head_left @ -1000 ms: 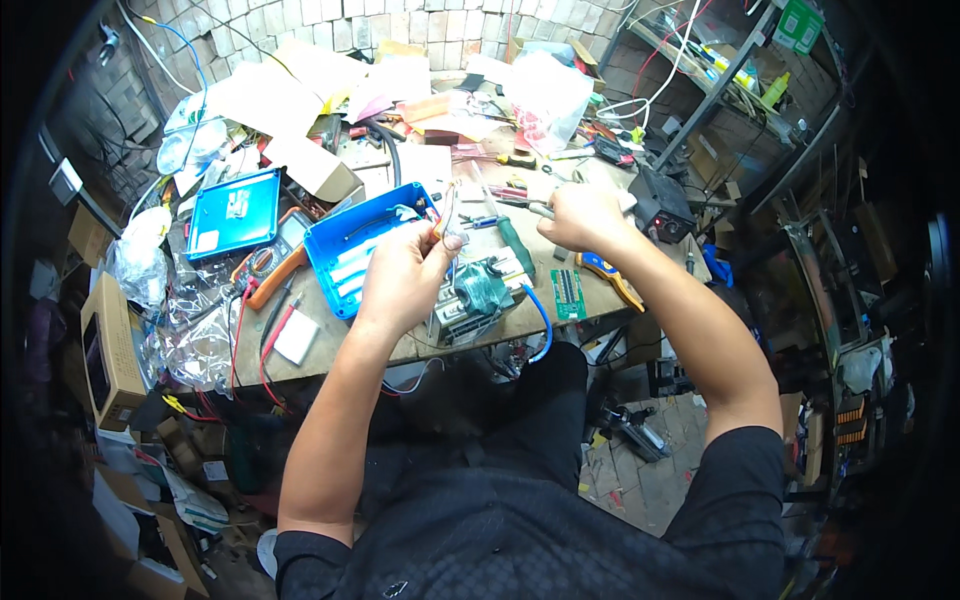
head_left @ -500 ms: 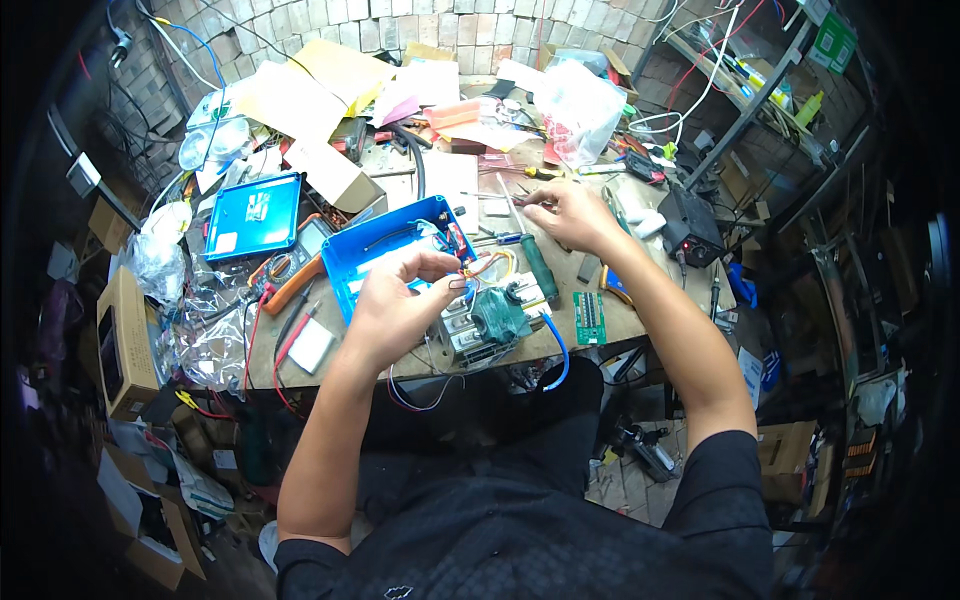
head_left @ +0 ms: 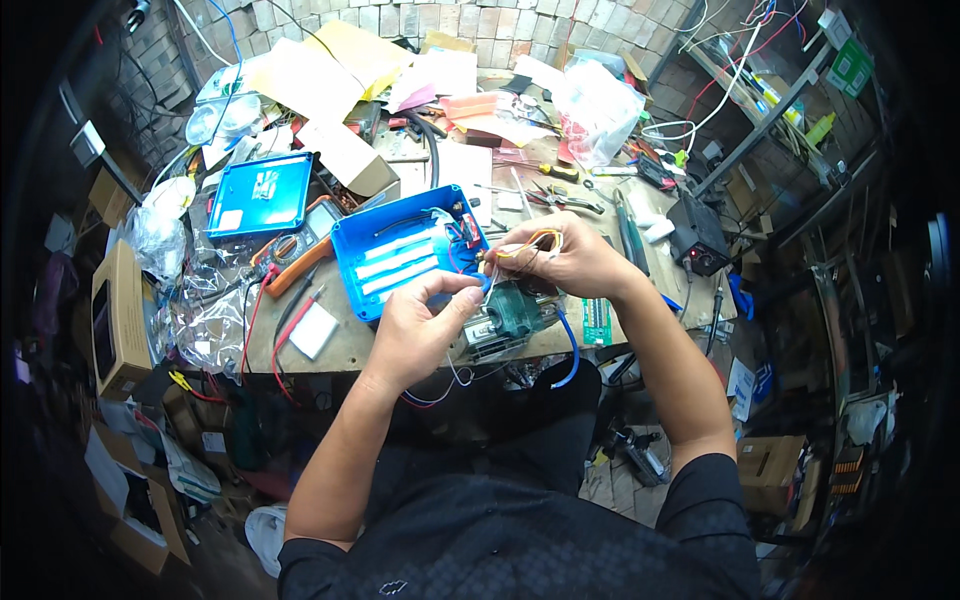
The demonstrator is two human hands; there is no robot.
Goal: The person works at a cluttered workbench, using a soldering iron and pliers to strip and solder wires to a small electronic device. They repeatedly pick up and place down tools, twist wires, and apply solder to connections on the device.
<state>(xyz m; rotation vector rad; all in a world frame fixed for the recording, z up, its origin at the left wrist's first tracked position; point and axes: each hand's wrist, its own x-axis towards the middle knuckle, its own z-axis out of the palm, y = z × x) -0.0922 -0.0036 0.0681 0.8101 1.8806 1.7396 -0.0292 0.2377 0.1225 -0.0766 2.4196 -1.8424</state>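
My left hand (head_left: 425,325) is closed in a pinch, thumb and index finger meeting on thin wires beside the open blue box. My right hand (head_left: 570,258) grips a looped bundle of yellow, white and brown thin wires (head_left: 545,240), close to the left fingertips. Below both hands sits a silvery battery pack (head_left: 482,340) with green tape (head_left: 515,312) over its top and a thick blue cable (head_left: 570,350) bending off its right side. The blue box (head_left: 350,265) has white strips in its floor and small parts at its right end.
A green circuit board (head_left: 597,320) lies right of the pack, partly behind my right forearm. Pliers (head_left: 570,200) and a yellow-handled screwdriver (head_left: 558,172) lie beyond. To the left are a blue lid (head_left: 262,195), an orange multimeter (head_left: 298,255) and a white block (head_left: 314,330).
My right hand has come left and nearer from beside the tools and now holds the wire bundle. My left hand has shifted slightly right and down. The pliers are now uncovered.
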